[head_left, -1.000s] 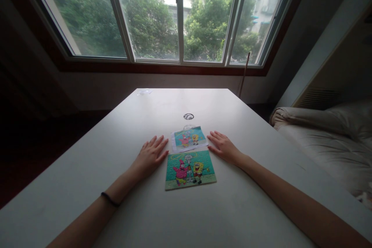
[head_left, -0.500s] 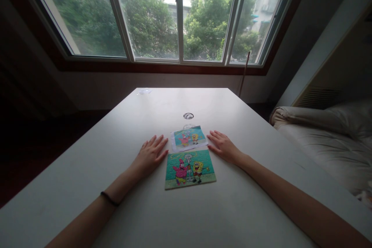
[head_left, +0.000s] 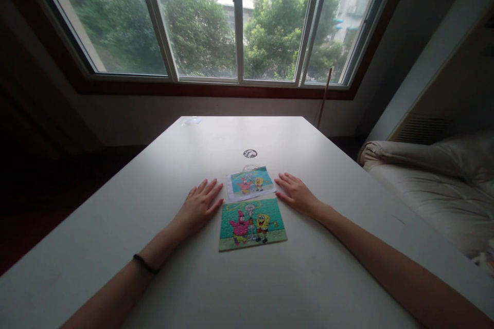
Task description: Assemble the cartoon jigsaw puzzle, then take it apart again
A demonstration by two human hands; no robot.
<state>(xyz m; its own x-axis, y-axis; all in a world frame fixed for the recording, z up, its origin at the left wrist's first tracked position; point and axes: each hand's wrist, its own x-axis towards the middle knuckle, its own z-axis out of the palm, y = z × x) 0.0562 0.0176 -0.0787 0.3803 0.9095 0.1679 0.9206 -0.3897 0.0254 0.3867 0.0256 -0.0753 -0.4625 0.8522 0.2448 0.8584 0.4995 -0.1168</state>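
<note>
A jigsaw puzzle with cartoon figures on a teal ground lies flat on the white table, its pieces joined in one rectangle. Just behind it is a smaller picture sheet with the same scene and a white border. My left hand rests palm down left of the two, fingers spread, fingertips near the puzzle's upper left corner. On the other side my right hand lies flat beside the sheet's right edge, fingers apart. Neither hand holds anything.
The white table narrows toward the window. A round dark-rimmed spot marks its middle. A clear plastic piece lies at the far left corner. A thin stick leans behind the table, and a pale sofa stands at right.
</note>
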